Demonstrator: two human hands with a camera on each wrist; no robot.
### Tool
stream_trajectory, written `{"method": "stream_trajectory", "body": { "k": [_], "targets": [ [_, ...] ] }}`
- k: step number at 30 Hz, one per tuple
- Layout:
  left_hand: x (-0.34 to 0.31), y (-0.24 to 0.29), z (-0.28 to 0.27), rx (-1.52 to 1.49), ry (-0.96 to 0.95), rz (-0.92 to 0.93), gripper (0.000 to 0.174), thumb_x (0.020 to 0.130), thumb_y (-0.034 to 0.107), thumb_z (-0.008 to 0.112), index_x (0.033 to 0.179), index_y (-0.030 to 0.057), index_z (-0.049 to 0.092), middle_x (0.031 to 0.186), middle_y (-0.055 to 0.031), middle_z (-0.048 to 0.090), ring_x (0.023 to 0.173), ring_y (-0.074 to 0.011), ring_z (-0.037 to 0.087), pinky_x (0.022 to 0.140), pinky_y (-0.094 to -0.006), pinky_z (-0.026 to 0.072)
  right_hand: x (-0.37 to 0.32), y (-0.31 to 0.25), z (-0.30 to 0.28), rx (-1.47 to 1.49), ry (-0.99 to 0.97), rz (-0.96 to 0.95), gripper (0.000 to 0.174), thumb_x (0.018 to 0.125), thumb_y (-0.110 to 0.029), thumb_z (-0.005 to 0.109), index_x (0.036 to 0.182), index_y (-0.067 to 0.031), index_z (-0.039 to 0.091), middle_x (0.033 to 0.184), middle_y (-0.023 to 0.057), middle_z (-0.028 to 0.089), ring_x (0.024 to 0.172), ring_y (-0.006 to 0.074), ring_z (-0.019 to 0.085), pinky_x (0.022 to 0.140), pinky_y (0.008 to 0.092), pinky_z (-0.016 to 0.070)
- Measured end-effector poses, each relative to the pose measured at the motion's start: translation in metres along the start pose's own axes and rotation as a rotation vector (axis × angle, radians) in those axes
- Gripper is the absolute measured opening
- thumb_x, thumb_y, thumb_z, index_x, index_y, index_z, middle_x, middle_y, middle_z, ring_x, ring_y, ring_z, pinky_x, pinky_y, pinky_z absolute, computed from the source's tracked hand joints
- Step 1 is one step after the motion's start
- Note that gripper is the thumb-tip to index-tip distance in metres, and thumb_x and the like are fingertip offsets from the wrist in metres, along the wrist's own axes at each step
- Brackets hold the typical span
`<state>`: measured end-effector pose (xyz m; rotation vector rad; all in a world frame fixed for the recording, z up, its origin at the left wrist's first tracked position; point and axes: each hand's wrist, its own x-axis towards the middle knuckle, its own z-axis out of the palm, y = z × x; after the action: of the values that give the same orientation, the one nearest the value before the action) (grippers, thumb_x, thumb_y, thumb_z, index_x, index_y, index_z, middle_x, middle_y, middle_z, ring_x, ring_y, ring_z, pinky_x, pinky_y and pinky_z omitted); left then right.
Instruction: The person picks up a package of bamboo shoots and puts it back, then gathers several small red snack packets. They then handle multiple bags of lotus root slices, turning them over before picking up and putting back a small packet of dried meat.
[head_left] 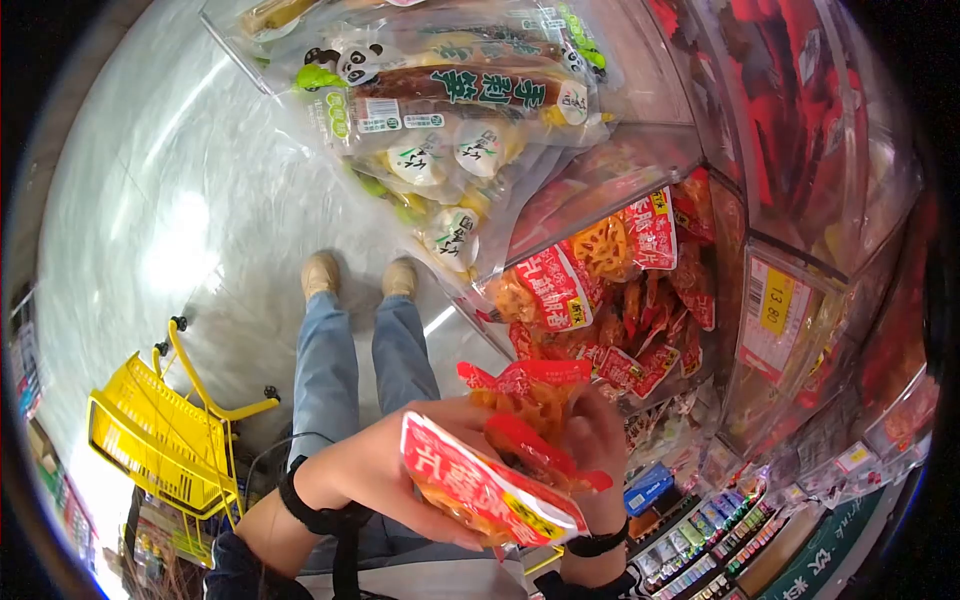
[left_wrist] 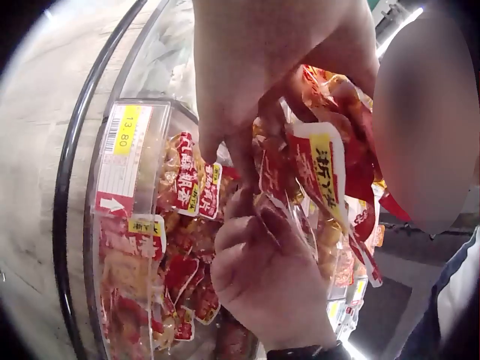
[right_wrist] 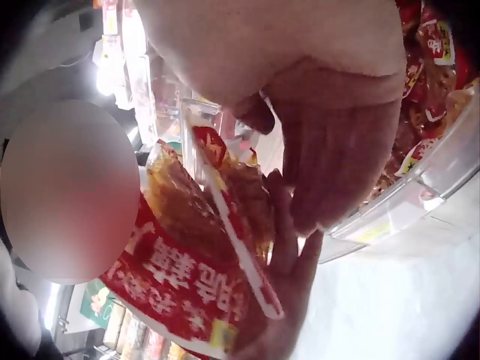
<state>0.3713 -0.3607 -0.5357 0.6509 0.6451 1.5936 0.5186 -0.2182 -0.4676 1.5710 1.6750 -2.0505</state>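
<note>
My left hand (head_left: 375, 465) grips a red packet of lotus root slices (head_left: 480, 480) in front of my body. Behind it are more red packets (head_left: 525, 378), with clear windows that show orange slices. My right hand (head_left: 602, 430) holds the packets from the right, its fingers partly hidden behind them. In the left wrist view, the right hand's (left_wrist: 262, 281) curled fingers pinch a packet edge, close to the left hand (left_wrist: 281, 60). The right wrist view shows the front packet (right_wrist: 184, 277) tilted, with the left hand's fingers (right_wrist: 296, 292) at its side.
A clear-walled bin on the right holds similar red packets (head_left: 600, 260), with a price tag (head_left: 775, 300) beside it. Bagged bamboo shoots (head_left: 490, 85) lie at its far side. On the floor at left stands a yellow shopping basket (head_left: 165, 430) on wheels. Shelves of goods (head_left: 700, 540) line the lower right.
</note>
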Motion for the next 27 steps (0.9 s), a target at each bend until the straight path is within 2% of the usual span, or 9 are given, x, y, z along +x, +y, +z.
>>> {"method": "stream_trajectory", "body": {
  "k": [4,7,10,13,15,17,20,22,27],
  "targets": [
    [-0.004,0.002,0.004,0.067,0.022,-0.062,0.043,0.058,0.023,0.083,0.093,0.0039,0.068,0.105,-0.0175,0.061,0.094,-0.0329,0.058,0.082,-0.0376,0.0435,0.003,-0.005,0.000,-0.195,-0.161,0.027,0.025,0.084,-0.005,0.057,0.108,0.0018,0.055,0.098,0.0059,0.060,0.086,0.0128,0.059,0.079,0.0264,0.0464],
    [-0.003,0.000,0.008,0.056,0.029,0.017,0.044,0.057,0.025,0.084,0.093,0.0037,0.068,0.107,-0.0177,0.061,0.108,-0.0349,0.053,0.093,-0.0421,0.0375,0.003,-0.007,-0.010,-0.309,-0.179,0.066,0.026,0.084,-0.002,0.057,0.110,0.0019,0.055,0.098,0.0070,0.062,0.087,0.0133,0.061,0.081,0.0277,0.0472],
    [-0.003,0.009,0.014,0.136,0.213,0.022,0.044,0.056,0.028,0.084,0.090,0.0047,0.069,0.108,-0.0183,0.061,0.121,-0.0387,0.042,0.103,-0.0488,0.0244,0.009,-0.014,-0.016,-0.101,0.177,0.019,0.028,0.085,-0.002,0.056,0.113,0.0013,0.053,0.107,0.0115,0.058,0.096,0.0149,0.058,0.085,0.0297,0.0461],
    [-0.007,0.008,0.016,-0.241,0.337,-0.023,0.046,0.055,0.032,0.084,0.089,0.0059,0.068,0.110,-0.0197,0.060,0.126,-0.0416,0.035,0.106,-0.0527,0.0139,0.035,-0.013,-0.043,-1.346,0.397,-0.735,0.030,0.087,-0.006,0.056,0.116,0.0010,0.051,0.114,0.0137,0.052,0.102,0.0155,0.052,0.086,0.0295,0.0440],
    [-0.010,0.007,0.014,-0.153,0.296,-0.004,0.047,0.054,0.034,0.083,0.089,0.0063,0.068,0.110,-0.0200,0.060,0.125,-0.0426,0.036,0.105,-0.0526,0.0150,0.051,-0.035,-0.028,-0.424,0.442,-0.451,0.031,0.089,-0.010,0.054,0.117,0.0006,0.049,0.117,0.0141,0.048,0.105,0.0166,0.048,0.087,0.0293,0.0423],
    [-0.016,-0.001,0.009,-0.045,0.203,0.022,0.054,0.054,0.036,0.083,0.095,0.0059,0.066,0.115,-0.0219,0.057,0.124,-0.0418,0.037,0.105,-0.0511,0.0172,0.069,-0.042,-0.023,-0.127,0.405,-0.430,0.031,0.090,-0.014,0.053,0.118,-0.0005,0.049,0.115,0.0123,0.048,0.103,0.0159,0.048,0.085,0.0283,0.0419],
    [-0.017,0.004,0.013,-0.091,0.241,-0.078,0.058,0.053,0.036,0.083,0.098,0.0045,0.065,0.122,-0.0244,0.051,0.123,-0.0408,0.039,0.104,-0.0492,0.0211,0.095,-0.040,-0.029,-0.277,0.310,-0.590,0.032,0.091,-0.017,0.053,0.119,-0.0024,0.049,0.109,0.0083,0.053,0.096,0.0144,0.052,0.079,0.0271,0.0433],
    [-0.019,0.004,0.014,-0.114,0.248,-0.093,0.060,0.053,0.036,0.083,0.100,0.0033,0.064,0.125,-0.0259,0.048,0.122,-0.0404,0.040,0.103,-0.0486,0.0230,0.107,-0.053,-0.025,0.050,0.264,-0.357,0.035,0.089,-0.014,0.054,0.122,-0.0027,0.048,0.111,0.0085,0.056,0.097,0.0163,0.056,0.080,0.0285,0.0445],
    [-0.018,0.003,0.013,-0.190,0.280,-0.109,0.061,0.052,0.032,0.085,0.100,0.0010,0.064,0.123,-0.0257,0.050,0.117,-0.0385,0.045,0.099,-0.0456,0.0313,0.108,-0.048,-0.026,-0.013,0.293,-0.340,0.039,0.089,-0.024,0.057,0.120,-0.0028,0.049,0.094,0.0011,0.059,0.077,0.0052,0.054,0.062,0.0188,0.0393]
  ]
}}
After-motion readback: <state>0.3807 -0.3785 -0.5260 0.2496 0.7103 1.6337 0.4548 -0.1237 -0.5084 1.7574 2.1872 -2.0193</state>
